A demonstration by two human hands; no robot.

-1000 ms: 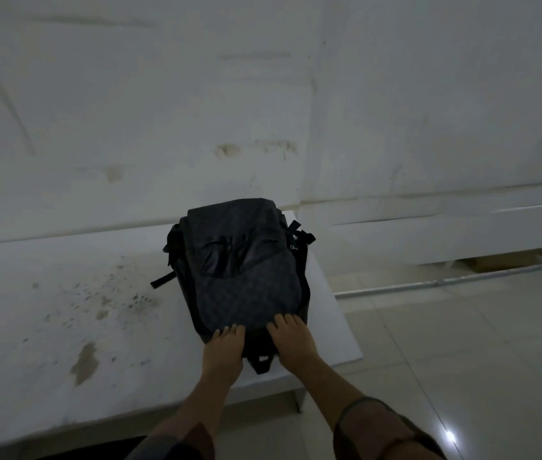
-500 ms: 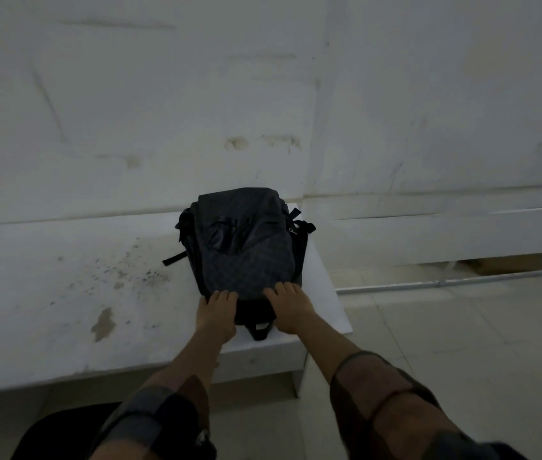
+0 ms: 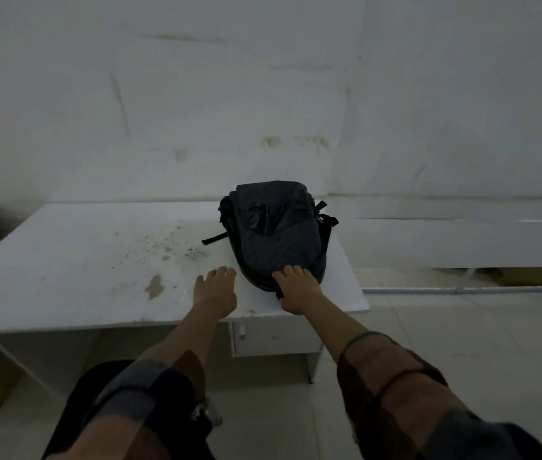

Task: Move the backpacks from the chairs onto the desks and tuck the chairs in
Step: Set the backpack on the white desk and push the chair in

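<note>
With the dark backpack (image 3: pixel 276 232) now lying flat at the right end of the stained white desk (image 3: pixel 63 260), our left hand (image 3: pixel 215 289) has lifted off it, fingers loosely spread, while our right hand (image 3: pixel 297 288) still rests open-palmed on its near edge, leaving the chair.

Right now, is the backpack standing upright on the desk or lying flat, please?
Lying flat. The backpack rests on its back on the desk, front panel facing up, a strap trailing onto the surface; the right hand rests on its near end.
</note>
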